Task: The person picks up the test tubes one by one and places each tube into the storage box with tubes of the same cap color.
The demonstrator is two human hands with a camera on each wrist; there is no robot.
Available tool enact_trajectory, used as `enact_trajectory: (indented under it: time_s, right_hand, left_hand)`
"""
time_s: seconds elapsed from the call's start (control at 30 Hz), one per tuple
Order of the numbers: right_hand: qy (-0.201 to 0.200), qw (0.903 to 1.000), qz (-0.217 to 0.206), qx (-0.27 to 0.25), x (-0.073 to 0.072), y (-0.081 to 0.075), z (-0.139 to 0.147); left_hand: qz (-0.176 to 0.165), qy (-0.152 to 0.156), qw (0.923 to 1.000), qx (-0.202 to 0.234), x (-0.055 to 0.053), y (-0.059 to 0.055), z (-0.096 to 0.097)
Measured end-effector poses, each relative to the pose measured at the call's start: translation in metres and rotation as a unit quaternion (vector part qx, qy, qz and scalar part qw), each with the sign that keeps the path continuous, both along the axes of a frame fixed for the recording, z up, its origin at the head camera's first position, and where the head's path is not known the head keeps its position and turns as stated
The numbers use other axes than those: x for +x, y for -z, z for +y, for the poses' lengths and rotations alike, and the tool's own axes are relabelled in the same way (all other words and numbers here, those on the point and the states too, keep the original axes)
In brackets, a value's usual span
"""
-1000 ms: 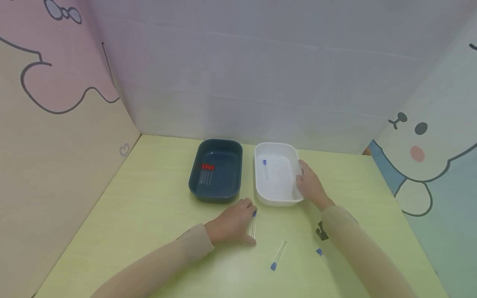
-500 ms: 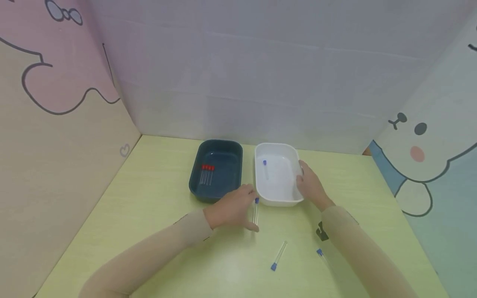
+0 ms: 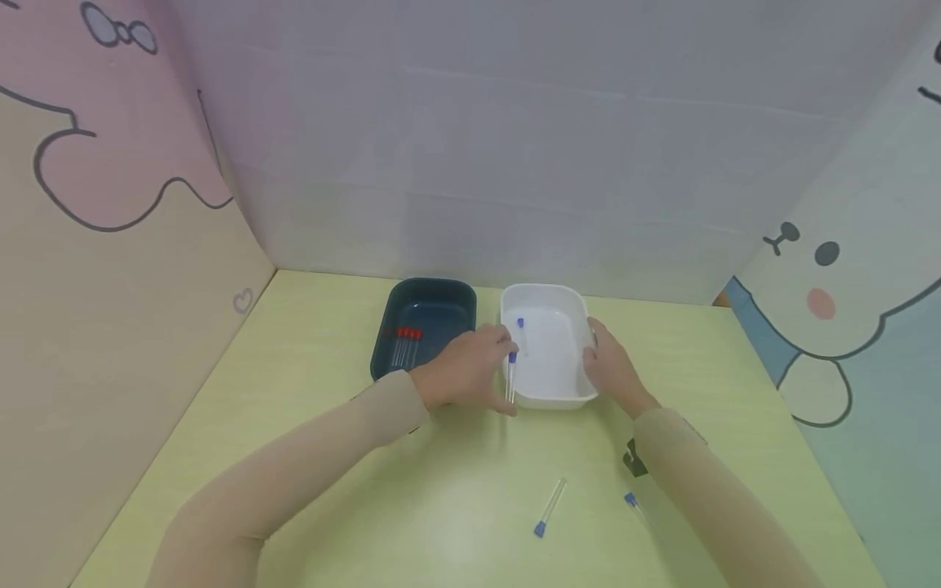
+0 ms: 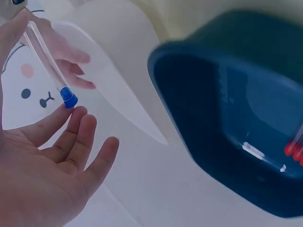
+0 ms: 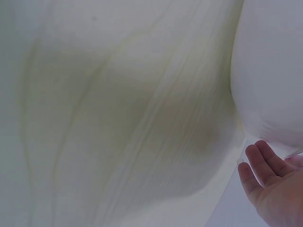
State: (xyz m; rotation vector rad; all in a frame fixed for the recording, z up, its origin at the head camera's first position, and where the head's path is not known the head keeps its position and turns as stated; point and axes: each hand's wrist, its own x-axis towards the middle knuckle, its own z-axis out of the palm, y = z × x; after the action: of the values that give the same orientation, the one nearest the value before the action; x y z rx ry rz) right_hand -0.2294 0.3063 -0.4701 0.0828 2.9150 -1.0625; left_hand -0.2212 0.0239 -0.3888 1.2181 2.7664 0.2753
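Smooth white plastic tray (image 3: 551, 359)

1. Head: high, facing forward and down, widest; takes in table (image 3: 434, 514), dark tray (image 3: 447, 312), white tray (image 3: 553, 361).
2. Left wrist — close at left hand (image 4: 54, 168); dark tray shared with head.
3. Right wrist — near table; right hand (image 5: 275, 187) cornered, white tray shared with head.

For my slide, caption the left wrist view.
Left hand pinches a blue-capped tube by its ends; red-capped tubes lie in dark tray.
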Motion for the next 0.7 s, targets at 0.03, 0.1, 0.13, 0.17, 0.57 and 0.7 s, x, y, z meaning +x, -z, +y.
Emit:
enact_trajectory:
  time_s: [0.03,0.1,0.13,0.17,0.57,0.7]
  right_hand:
    - [0.001,1.0000,-0.001,0.000,0.000,0.000,0.000]
    - [0.002,1.0000,-0.002,0.000,0.000,0.000,0.000]
    - [0.001,1.0000,-0.002,0.002,0.000,0.000,0.000]
    - [0.001,1.0000,-0.001,0.003,0.000,0.000,0.000]
    - [0.004,1.0000,0.004,0.002,-0.001,0.002,0.001]
    - [0.004,1.0000,0.004,0.003,-0.001,0.002,0.002]
  left_hand:
    - [0.005,-0.001,1.0000,-0.002,-0.004,-0.001,0.002]
    - [0.016,-0.001,0.9998,-0.012,-0.012,-0.003,0.005]
    - [0.020,0.000,0.9997,-0.017,-0.016,-0.003,0.007]
    - [0.026,0.001,0.9994,-0.024,-0.020,-0.003,0.009]
    - [0.067,0.020,0.9950,-0.071,-0.061,0.014,0.029]
    - [0.076,0.023,0.9938,-0.078,-0.075,0.018,0.037]
